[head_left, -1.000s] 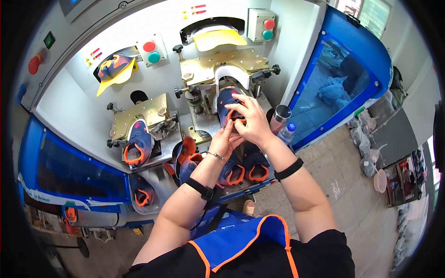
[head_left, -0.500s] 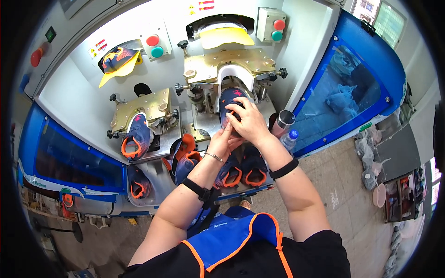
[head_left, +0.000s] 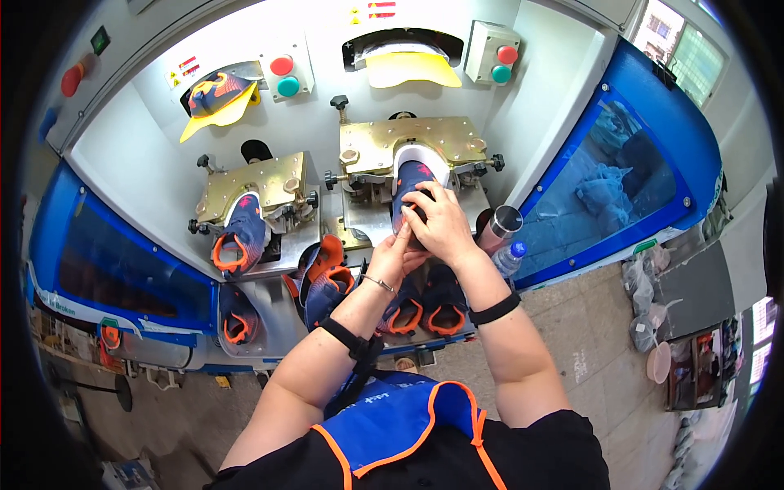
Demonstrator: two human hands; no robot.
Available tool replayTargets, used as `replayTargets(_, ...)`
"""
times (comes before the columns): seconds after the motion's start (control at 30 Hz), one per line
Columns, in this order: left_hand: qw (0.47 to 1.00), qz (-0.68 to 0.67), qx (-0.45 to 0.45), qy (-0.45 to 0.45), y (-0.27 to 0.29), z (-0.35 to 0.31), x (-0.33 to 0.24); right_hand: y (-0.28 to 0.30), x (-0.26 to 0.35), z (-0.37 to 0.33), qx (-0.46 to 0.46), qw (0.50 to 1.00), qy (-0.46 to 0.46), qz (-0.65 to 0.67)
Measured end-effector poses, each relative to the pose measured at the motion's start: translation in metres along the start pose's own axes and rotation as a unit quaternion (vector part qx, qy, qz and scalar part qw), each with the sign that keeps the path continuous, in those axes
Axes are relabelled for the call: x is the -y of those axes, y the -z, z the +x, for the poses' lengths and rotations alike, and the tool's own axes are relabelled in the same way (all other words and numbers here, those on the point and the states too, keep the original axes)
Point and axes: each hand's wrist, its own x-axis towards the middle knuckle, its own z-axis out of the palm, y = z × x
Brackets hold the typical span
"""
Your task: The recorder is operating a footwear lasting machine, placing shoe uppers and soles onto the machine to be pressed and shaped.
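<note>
A navy sports shoe (head_left: 415, 181) with orange and pink marks sits toe-first in the white curved pad (head_left: 420, 153) of the right-hand press, beneath its brass-coloured plate (head_left: 408, 135). Both my hands are on the shoe's rear half. My right hand (head_left: 441, 224) lies over its top and side with bent fingers. From below and left, my left hand (head_left: 396, 257) grips the heel end, its fingers partly hidden. A similar navy shoe (head_left: 242, 224) with an orange collar rests in the left press, under a second brass-coloured plate (head_left: 255, 186); neither hand touches that one.
Several navy-and-orange shoes stand on the ledge below, including one shoe (head_left: 445, 306) near my right forearm. A tumbler (head_left: 500, 224) and a water bottle (head_left: 510, 260) stand right of the press. Shoes on yellow forms (head_left: 219, 102) and red-green button boxes (head_left: 493, 53) are on the back wall.
The right press's plate and white pad have come down around the shoe's toe. My hands keep their hold on the shoe. The whole view has shifted slightly.
</note>
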Motion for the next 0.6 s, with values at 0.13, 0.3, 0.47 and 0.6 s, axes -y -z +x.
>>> replayTargets(0.13, 0.999, 0.017, -0.022, -0.015, -0.001, 0.001, 0.002, -0.001, -0.004, -0.001, -0.001, 1.000, 0.012, -0.009)
replayTargets(0.3, 0.999, 0.027, -0.037, -0.019, 0.002, 0.006, 0.008, -0.001, -0.005, -0.002, 0.007, 1.000, 0.005, -0.005)
replayTargets(0.47, 0.999, 0.035, -0.017, -0.019, 0.004, 0.004, 0.011, 0.000, -0.007, -0.006, 0.000, 1.000, 0.018, 0.006)
replayTargets(0.6, 0.999, 0.044, -0.014, -0.010, 0.005, 0.001, 0.014, 0.000, -0.005, -0.012, -0.010, 1.000, 0.025, 0.013)
